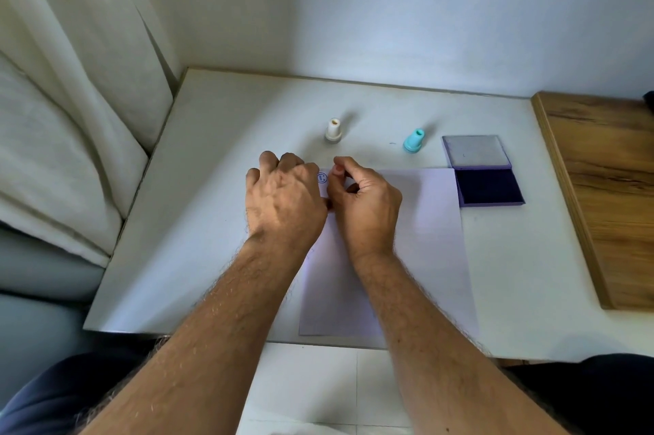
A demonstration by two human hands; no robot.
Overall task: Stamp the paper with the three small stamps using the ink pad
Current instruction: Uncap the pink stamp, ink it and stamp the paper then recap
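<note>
Both bare forearms reach in, left hand (283, 197) pressing the white paper sheet (421, 240), fingers curled and empty-looking, right hand (361, 197) pinching something hidden, likely the third stamp; one blue round imprint (321, 177) done, white stamp (333, 131) and teal stamp (414, 141) idle by the open purple ink pad (488, 187), so roughly one of three.

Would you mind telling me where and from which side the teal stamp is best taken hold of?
Pinch the narrow upper neck of the teal stamp from above, probably with the right hand, which is nearer. It stands upright on its wider base, clear of the ink pad, so the fingers have room.
</note>
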